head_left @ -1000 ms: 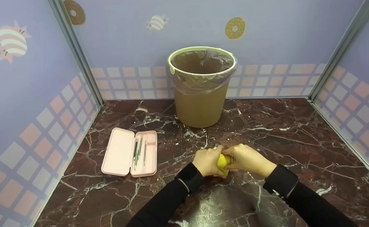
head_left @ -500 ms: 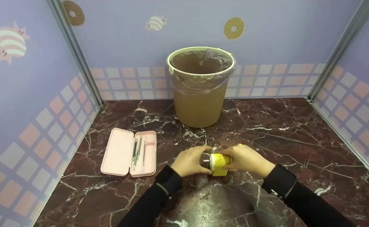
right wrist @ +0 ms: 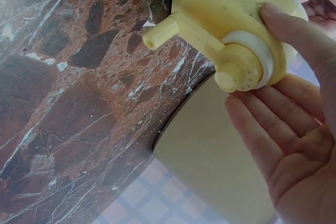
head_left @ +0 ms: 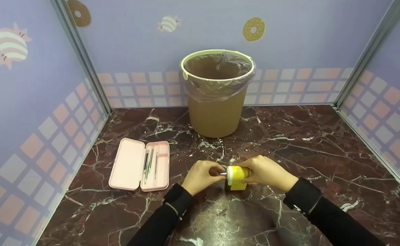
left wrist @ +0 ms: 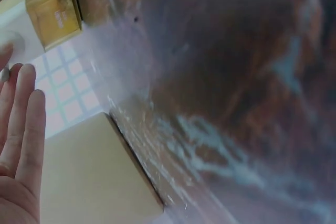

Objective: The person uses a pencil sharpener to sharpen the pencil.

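A yellow crank pencil sharpener (head_left: 238,176) with a white front stands on the dark marbled table (head_left: 289,143). My right hand (head_left: 268,172) holds its body from the right, thumb on one side and fingers beneath in the right wrist view, beside the crank handle (right wrist: 161,32). On the other side, my left hand (head_left: 200,176) pinches a thin pale-purple pencil (head_left: 223,174) between thumb and forefinger, right at the white face; most of it is hidden. Its other fingers (left wrist: 31,124) lie fairly straight in the left wrist view. Through an amber window (left wrist: 54,17), the sharpener's lower part shows.
An open pink pencil case (head_left: 126,164) with several slim pencils (head_left: 147,167) lies to the left. Behind the hands stands a tan waste bin (head_left: 217,116) lined with a clear bag. Patterned panels (head_left: 306,51) close the back and both sides.
My left hand has drawn leftward off the sharpener, uncovering its white front and amber window, and now pinches the pencil at that face. The right hand has kept its hold.
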`<state>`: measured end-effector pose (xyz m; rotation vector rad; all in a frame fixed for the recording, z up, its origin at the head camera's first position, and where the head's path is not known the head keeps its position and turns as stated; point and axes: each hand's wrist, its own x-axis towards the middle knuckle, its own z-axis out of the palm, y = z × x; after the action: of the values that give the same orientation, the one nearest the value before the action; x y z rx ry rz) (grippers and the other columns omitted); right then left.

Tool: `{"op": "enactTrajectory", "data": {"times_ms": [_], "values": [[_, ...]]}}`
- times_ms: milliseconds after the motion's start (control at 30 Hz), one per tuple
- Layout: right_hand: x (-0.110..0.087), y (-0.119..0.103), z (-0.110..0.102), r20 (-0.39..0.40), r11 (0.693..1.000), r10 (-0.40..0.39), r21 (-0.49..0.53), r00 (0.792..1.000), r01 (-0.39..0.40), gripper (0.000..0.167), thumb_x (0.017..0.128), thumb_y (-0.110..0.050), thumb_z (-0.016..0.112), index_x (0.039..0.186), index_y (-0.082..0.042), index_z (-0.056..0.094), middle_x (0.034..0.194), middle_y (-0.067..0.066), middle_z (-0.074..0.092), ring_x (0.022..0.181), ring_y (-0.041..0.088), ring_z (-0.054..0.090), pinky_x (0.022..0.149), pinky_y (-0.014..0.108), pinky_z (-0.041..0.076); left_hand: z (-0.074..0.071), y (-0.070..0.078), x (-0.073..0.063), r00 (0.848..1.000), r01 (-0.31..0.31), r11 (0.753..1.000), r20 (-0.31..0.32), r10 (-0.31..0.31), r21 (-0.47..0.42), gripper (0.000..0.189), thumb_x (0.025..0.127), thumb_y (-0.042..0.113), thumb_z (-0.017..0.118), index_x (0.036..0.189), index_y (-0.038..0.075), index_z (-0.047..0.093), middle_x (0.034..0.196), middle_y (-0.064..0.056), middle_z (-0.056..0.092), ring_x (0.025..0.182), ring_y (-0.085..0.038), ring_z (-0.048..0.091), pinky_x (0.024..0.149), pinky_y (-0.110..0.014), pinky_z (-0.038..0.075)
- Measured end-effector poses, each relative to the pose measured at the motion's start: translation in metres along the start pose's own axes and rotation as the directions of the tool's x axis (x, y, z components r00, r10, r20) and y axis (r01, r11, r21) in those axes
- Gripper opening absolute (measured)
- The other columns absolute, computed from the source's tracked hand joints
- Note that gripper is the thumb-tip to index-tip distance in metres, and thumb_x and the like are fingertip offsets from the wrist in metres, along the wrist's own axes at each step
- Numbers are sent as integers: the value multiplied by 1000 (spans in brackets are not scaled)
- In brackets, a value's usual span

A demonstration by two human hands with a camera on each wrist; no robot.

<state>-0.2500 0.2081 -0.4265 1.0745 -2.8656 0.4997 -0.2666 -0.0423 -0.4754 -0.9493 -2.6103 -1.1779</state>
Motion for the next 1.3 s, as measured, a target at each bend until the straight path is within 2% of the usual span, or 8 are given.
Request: {"op": "enactTrajectory", "data": {"times_ms": [167,333,633,833,1033,1300], "values": [[1,-1,-1,5,1000,5,-8,1000,-5,36,77,-18,87,109,-6,77,86,4,78,67,8,64,62,23,51,3,-2,0,998,-39,998,-46,41,44,9,83,16,83,91,12,81,90,-3,81,77,-13,75,75,-23,58],[0,-1,-2,0,1000,1,-13,1000,-1,37,77,-17,87,110,-5,76,86,5,78,68,9,65,63,24,52,3,-2,0,997,-56,997,-57,59,52,9,84,18,83,91,12,81,90,-3,81,79,-15,75,77,-25,59],[-1,0,-1,-5,1000,1,-24,1000,-1,37,77,-15,86,110,-4,76,87,6,78,66,7,61,61,22,49,2,-1,1,996,-72,993,-54,77,88,10,84,19,83,90,12,81,90,-3,81,79,-15,76,77,-25,59],[0,0,-1,-7,1000,-3,-31,1000,3,36,77,-15,86,110,-4,76,88,6,78,66,6,61,61,22,48,1,-1,1,996,-80,993,-41,84,83,9,85,18,82,91,11,81,90,-4,81,79,-15,76,77,-25,59],[0,2,1,-27,998,-38,-42,999,37,35,77,-13,86,109,-5,76,89,6,79,67,8,63,61,25,49,0,-1,1,997,-72,994,-31,74,80,8,85,17,81,91,11,81,89,-4,81,78,-15,76,76,-24,59],[0,2,1,-15,999,-19,-33,1000,18,35,77,-14,86,109,-5,76,89,6,79,68,7,62,62,24,50,1,-3,0,998,-62,995,-28,65,75,9,85,18,81,91,11,81,90,-4,81,79,-16,76,77,-25,60]]}}
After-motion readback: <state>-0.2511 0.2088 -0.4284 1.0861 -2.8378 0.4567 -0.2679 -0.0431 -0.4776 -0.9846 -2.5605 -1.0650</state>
